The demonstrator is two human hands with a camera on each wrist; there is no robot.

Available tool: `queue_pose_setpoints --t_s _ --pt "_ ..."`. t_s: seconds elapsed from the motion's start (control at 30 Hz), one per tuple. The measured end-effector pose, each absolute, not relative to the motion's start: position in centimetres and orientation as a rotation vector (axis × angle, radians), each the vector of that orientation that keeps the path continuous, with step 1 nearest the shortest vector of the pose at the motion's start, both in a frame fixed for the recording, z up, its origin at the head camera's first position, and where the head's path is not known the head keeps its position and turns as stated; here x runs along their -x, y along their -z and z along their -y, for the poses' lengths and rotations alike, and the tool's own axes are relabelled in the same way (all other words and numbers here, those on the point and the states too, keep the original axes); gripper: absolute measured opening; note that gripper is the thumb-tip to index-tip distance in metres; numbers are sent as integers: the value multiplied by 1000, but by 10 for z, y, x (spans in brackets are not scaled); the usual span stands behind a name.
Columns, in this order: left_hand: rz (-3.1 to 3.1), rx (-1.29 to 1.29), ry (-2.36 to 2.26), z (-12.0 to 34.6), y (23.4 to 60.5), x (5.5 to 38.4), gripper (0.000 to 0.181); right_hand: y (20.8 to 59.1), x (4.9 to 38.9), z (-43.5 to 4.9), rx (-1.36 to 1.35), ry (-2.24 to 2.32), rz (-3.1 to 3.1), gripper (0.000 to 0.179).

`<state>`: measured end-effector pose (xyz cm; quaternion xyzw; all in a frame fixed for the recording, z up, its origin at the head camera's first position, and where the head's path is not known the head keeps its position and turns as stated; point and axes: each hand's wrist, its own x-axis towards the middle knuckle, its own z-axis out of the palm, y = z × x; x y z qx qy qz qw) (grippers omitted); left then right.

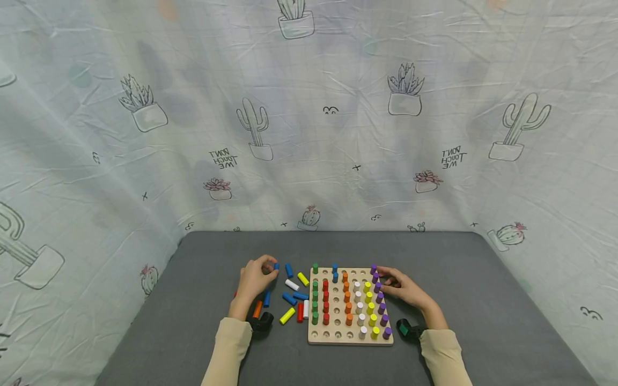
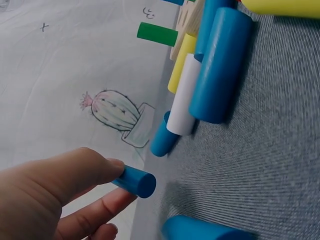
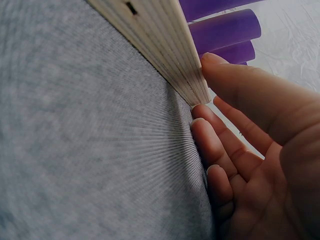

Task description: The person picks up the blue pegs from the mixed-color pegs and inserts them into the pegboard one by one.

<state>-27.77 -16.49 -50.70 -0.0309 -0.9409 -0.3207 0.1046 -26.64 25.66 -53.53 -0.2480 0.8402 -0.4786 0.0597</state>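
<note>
My left hand (image 1: 253,279) pinches a blue peg (image 2: 135,181) between thumb and fingertips, above the grey tabletop and left of the pegboard (image 1: 328,340). Columns of green, red, orange, white, yellow and purple pegs stand upright in this wooden board, with two blue pegs (image 1: 335,272) at the far end of another column. My right hand (image 1: 404,289) grips the board's far right corner. In the right wrist view, its thumb lies on the board's edge beside the purple pegs (image 3: 227,31), with fingertips at the corner below.
Loose pegs lie left of the board: blue (image 1: 288,269), yellow (image 1: 287,316), white (image 1: 292,284), red (image 1: 300,312) and orange (image 1: 258,309). The grey table (image 1: 502,332) reaches back to a hanging cloth (image 1: 309,134) printed with cacti.
</note>
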Motion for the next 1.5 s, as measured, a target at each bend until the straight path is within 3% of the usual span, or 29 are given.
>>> queue_pose_setpoints --t_s 1.5 --pt "2653 259 1090 132 486 267 19 539 266 -257 714 1452 -2551 50"
